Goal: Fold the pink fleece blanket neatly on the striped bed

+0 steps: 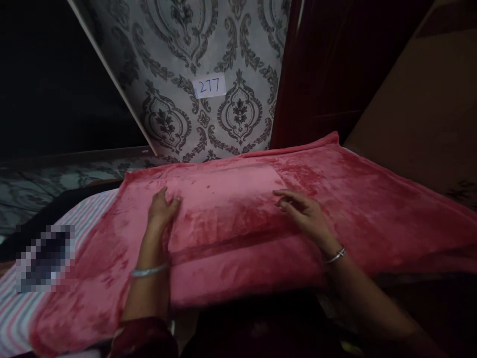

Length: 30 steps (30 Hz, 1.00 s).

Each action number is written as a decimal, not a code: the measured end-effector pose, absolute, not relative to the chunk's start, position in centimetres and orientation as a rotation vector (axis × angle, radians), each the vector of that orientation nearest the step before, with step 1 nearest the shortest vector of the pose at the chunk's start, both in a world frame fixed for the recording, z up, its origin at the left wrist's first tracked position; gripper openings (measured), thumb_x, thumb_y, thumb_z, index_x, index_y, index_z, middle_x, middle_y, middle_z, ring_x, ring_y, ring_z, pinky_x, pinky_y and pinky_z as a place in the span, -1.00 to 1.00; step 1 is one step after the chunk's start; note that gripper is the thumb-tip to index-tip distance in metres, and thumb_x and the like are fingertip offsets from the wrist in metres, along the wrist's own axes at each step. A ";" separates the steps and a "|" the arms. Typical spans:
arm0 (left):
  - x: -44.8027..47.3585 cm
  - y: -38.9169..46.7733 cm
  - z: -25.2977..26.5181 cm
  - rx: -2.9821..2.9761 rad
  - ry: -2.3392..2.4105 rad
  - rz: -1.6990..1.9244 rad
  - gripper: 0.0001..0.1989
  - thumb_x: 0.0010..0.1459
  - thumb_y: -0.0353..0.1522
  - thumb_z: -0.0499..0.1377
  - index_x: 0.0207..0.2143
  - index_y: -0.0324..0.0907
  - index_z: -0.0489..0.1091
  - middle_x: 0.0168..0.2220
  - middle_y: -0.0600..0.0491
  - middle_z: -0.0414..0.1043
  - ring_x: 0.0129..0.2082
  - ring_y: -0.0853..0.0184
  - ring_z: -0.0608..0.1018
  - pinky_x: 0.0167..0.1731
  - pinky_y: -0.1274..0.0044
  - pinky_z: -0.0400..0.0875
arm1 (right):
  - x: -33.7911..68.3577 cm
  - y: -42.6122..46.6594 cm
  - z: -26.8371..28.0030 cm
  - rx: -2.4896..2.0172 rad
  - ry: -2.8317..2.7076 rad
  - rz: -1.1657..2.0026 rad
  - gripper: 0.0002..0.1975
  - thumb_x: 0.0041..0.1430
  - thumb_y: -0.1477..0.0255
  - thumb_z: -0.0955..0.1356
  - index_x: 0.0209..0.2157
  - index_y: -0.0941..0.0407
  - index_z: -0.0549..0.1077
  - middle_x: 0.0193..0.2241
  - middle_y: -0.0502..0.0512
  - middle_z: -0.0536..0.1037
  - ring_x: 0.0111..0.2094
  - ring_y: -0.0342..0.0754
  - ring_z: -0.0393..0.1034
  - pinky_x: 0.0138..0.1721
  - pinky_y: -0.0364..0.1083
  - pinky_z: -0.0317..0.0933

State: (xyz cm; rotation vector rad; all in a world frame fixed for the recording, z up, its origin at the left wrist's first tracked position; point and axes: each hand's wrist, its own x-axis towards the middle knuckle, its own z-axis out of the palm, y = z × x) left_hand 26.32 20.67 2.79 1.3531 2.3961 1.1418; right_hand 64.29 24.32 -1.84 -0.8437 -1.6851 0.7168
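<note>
A pink plush blanket (357, 214) is spread over the surface before me. On it lies a flat rectangle of the same pink plush cloth (227, 194), paler along its far part and darker nearer me. My left hand (162, 211) is at the left edge of that rectangle, thumb and fingers apart, with nothing in it. Over the right edge is my right hand (303, 216), its fingers loosely bent and apart, holding nothing. Whether the fingertips touch the cloth I cannot tell. Both wrists wear bracelets.
A striped cloth (91, 211) shows under the blanket at the left, with a blurred-out dark object (46, 258) on it. Behind stand a patterned wall (167, 99) with a paper marked 277 (209, 85), a large dark screen (55, 84) and a dark red panel (328, 69).
</note>
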 end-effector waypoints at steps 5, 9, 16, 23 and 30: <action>32.4 17.8 2.5 2.230 2.003 1.154 -0.62 0.28 -0.34 0.09 0.11 -0.21 0.42 0.00 -0.13 0.51 -0.10 0.23 0.58 -0.02 0.32 0.52 | 61.5 23.2 -2.7 -0.813 -1.743 0.677 -0.76 0.23 0.37 0.35 -0.10 0.04 0.57 -0.25 0.09 0.62 -0.29 -0.04 0.49 -0.26 -0.05 0.38; 36.0 16.8 -1.5 2.419 2.133 0.834 -0.48 0.28 -0.28 0.13 0.27 -0.20 0.31 0.31 -0.21 0.28 0.32 0.01 0.30 0.28 0.07 0.21 | 60.2 23.7 -5.0 -0.856 -1.770 0.716 -0.77 0.18 0.39 0.33 -0.16 0.07 0.57 -0.31 0.10 0.59 -0.30 -0.02 0.47 -0.27 -0.05 0.36; 35.5 15.9 -5.3 2.320 2.469 0.458 -0.41 0.33 -0.22 0.04 0.35 -0.21 0.21 0.40 -0.20 0.09 0.40 -0.08 0.15 0.30 -0.07 0.06 | 60.9 23.7 -7.2 -0.945 -1.749 0.828 -0.76 0.13 0.40 0.32 -0.17 0.10 0.54 -0.35 0.08 0.54 -0.38 -0.06 0.42 -0.36 -0.09 0.31; 35.6 15.8 -5.6 2.316 2.481 0.557 -0.42 0.32 -0.23 0.05 0.35 -0.18 0.23 0.40 -0.16 0.11 0.40 -0.04 0.16 0.32 -0.01 0.05 | 58.7 24.8 -3.6 -0.794 -1.805 0.595 -0.82 0.16 0.48 0.32 -0.22 0.08 0.53 -0.32 0.09 0.54 -0.30 -0.02 0.42 -0.26 -0.05 0.31; 35.5 15.7 -5.6 2.340 2.461 0.558 -0.43 0.33 -0.22 0.04 0.34 -0.17 0.24 0.40 -0.16 0.12 0.40 -0.05 0.17 0.31 -0.02 0.08 | 57.1 26.5 -6.1 -0.953 -1.942 0.699 -0.81 0.03 0.61 0.39 -0.29 0.09 0.48 -0.37 0.04 0.50 -0.36 -0.05 0.38 -0.30 -0.08 0.28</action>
